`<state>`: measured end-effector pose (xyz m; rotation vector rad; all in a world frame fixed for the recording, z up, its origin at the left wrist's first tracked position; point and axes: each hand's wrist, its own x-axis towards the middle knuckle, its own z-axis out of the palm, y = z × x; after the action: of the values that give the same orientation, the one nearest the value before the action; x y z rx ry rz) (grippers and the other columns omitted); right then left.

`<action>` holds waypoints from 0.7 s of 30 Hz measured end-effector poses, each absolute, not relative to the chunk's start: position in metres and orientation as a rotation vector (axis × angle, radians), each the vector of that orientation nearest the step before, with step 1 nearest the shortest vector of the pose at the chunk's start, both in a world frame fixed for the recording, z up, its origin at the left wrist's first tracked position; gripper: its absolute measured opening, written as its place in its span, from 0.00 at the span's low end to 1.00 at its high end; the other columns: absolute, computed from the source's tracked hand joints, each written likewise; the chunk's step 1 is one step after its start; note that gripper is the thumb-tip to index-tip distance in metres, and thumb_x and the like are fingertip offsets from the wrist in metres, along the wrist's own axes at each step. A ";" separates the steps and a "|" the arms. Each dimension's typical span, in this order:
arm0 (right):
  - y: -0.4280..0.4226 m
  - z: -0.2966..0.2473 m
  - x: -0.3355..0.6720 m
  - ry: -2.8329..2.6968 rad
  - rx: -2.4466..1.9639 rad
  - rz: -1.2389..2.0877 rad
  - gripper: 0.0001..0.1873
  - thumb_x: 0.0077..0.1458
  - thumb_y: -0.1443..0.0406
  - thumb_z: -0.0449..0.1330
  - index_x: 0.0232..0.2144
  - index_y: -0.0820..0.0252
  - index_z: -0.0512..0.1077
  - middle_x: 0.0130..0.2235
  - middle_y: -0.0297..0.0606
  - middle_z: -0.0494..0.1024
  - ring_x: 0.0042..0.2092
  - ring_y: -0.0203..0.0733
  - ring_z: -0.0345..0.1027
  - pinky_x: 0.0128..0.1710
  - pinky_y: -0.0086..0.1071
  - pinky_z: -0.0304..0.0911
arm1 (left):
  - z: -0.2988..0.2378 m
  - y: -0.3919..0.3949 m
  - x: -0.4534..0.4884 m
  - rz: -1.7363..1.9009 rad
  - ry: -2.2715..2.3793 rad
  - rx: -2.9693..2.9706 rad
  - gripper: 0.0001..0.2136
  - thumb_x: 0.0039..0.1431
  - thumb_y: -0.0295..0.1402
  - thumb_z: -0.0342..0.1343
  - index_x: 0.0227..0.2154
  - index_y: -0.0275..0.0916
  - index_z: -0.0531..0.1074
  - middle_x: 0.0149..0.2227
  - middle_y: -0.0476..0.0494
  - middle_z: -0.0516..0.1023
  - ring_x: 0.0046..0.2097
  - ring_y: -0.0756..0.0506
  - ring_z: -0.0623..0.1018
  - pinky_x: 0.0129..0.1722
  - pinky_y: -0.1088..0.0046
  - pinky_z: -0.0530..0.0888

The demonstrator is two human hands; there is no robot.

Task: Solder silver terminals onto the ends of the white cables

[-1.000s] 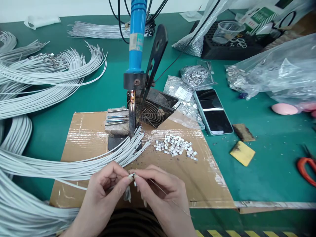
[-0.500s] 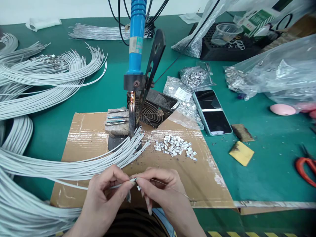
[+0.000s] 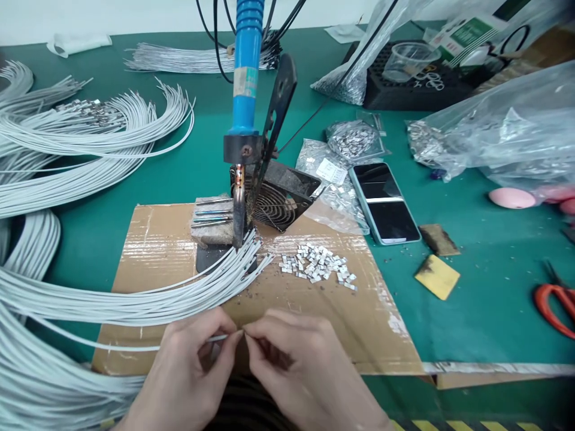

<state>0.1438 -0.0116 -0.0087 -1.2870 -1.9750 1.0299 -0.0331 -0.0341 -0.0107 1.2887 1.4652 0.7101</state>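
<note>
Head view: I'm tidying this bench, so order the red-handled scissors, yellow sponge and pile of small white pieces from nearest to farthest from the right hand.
From the right hand:
1. Pile of small white pieces: just beyond, on the cardboard.
2. Yellow sponge: to the right.
3. Red-handled scissors: farther right, at the picture's edge.

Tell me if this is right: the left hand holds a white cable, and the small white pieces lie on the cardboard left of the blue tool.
Wrong side: the head view shows the small white pieces on the cardboard right of the blue tool. The left hand does hold a white cable.
</note>
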 end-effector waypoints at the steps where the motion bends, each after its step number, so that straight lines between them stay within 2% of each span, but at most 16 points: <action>1: -0.010 -0.005 0.144 -2.107 -1.246 0.889 0.14 0.56 0.75 0.58 0.22 0.65 0.77 0.21 0.36 0.74 0.22 0.36 0.65 0.21 0.31 0.57 | -0.010 -0.032 -0.035 0.632 1.439 1.359 0.11 0.66 0.34 0.60 0.26 0.41 0.75 0.23 0.50 0.72 0.25 0.49 0.67 0.26 0.73 0.61; 2: -0.008 -0.002 0.145 -2.184 -1.216 0.800 0.13 0.54 0.76 0.57 0.21 0.65 0.76 0.21 0.36 0.73 0.22 0.36 0.65 0.21 0.31 0.56 | -0.009 -0.030 -0.037 0.567 1.419 1.396 0.12 0.67 0.35 0.59 0.27 0.41 0.75 0.23 0.51 0.72 0.26 0.49 0.67 0.27 0.73 0.61; 4: -0.006 0.001 0.146 -2.140 -1.217 0.855 0.12 0.53 0.77 0.58 0.22 0.64 0.76 0.21 0.35 0.73 0.22 0.35 0.65 0.21 0.29 0.57 | -0.006 -0.026 -0.038 0.550 1.373 1.307 0.14 0.69 0.40 0.58 0.28 0.41 0.74 0.23 0.51 0.70 0.27 0.49 0.66 0.27 0.73 0.60; 7: -0.010 -0.008 0.145 -1.720 -1.286 1.148 0.09 0.56 0.74 0.63 0.26 0.60 0.80 0.21 0.30 0.74 0.22 0.32 0.67 0.21 0.23 0.60 | -0.001 -0.025 -0.033 0.681 1.331 0.998 0.20 0.67 0.50 0.59 0.28 0.39 0.73 0.22 0.53 0.65 0.25 0.51 0.60 0.24 0.74 0.56; 10: -0.023 -0.029 0.133 -1.270 -1.273 1.219 0.08 0.58 0.68 0.66 0.26 0.57 0.81 0.21 0.28 0.74 0.21 0.31 0.64 0.19 0.22 0.59 | 0.004 -0.028 -0.025 0.752 1.342 0.796 0.24 0.62 0.56 0.62 0.28 0.38 0.72 0.20 0.56 0.62 0.23 0.53 0.54 0.22 0.76 0.51; 12: -0.031 -0.040 0.122 -1.125 -1.249 1.207 0.08 0.59 0.68 0.67 0.27 0.56 0.81 0.21 0.28 0.74 0.20 0.30 0.62 0.18 0.22 0.58 | 0.006 -0.029 -0.022 0.764 1.351 0.715 0.24 0.60 0.56 0.64 0.28 0.38 0.71 0.20 0.58 0.61 0.23 0.55 0.53 0.22 0.77 0.49; 15: -0.036 -0.045 0.112 -1.165 -1.188 1.032 0.09 0.59 0.73 0.66 0.32 0.55 0.82 0.23 0.29 0.75 0.22 0.31 0.64 0.21 0.23 0.60 | 0.007 -0.030 -0.021 0.784 1.342 0.620 0.23 0.58 0.55 0.67 0.30 0.38 0.71 0.20 0.59 0.62 0.22 0.56 0.52 0.21 0.79 0.48; 18: -0.031 -0.040 0.115 -1.306 -1.096 0.868 0.14 0.57 0.78 0.65 0.37 0.55 0.83 0.26 0.31 0.79 0.25 0.33 0.68 0.25 0.25 0.64 | 0.005 -0.029 -0.024 0.825 1.329 0.568 0.22 0.56 0.54 0.69 0.31 0.38 0.73 0.20 0.58 0.64 0.22 0.57 0.53 0.22 0.80 0.53; 21: -0.026 -0.035 0.125 -1.359 -1.104 0.985 0.13 0.59 0.75 0.66 0.38 0.53 0.86 0.26 0.32 0.80 0.25 0.33 0.71 0.25 0.25 0.66 | 0.004 -0.028 -0.025 0.890 1.353 0.585 0.22 0.54 0.53 0.71 0.30 0.37 0.76 0.20 0.55 0.68 0.24 0.55 0.61 0.25 0.80 0.60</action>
<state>0.1253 -0.0255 -0.0345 -1.1038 -1.3595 0.9847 -0.0247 -0.0281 0.0036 0.5847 1.3528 0.8903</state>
